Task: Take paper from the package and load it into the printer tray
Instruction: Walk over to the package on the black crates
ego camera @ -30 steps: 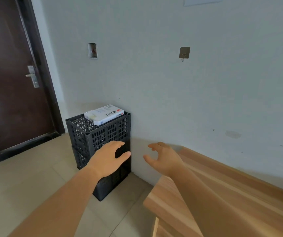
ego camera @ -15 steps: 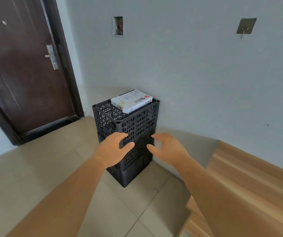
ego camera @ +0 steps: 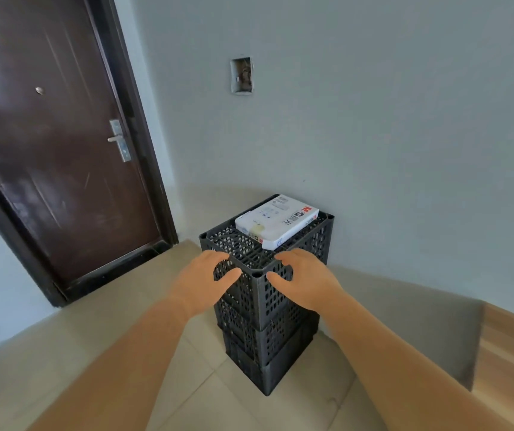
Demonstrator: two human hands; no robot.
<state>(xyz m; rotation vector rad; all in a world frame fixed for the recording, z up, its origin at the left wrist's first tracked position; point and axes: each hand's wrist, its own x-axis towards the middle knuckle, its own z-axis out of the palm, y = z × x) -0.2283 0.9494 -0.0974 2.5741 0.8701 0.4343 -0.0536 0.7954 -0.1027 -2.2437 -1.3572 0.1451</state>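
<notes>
While both hands spread empty, left hand (ego camera: 201, 283), right hand (ego camera: 304, 281), glossy rectangular paper package (ego camera: 276, 220) atop perforated black plastic crates (ego camera: 265, 306)

Both forearms reach forward, bare. Left hand (ego camera: 206, 281) and right hand (ego camera: 304, 279) hover side by side, palms down, fingers loosely spread, empty.

We have stepped closer to the crates (ego camera: 265, 293), which now fill the middle of our view where a second ago they stood farther off and to the left. Our left hand (ego camera: 201, 283) and right hand (ego camera: 304, 279), earlier hanging short of the crates, now reach their near top corner, fingers spread and empty. The package (ego camera: 277, 220) on the crates looks larger, and the bench (ego camera: 510, 353) has slid off right of the crates
</notes>
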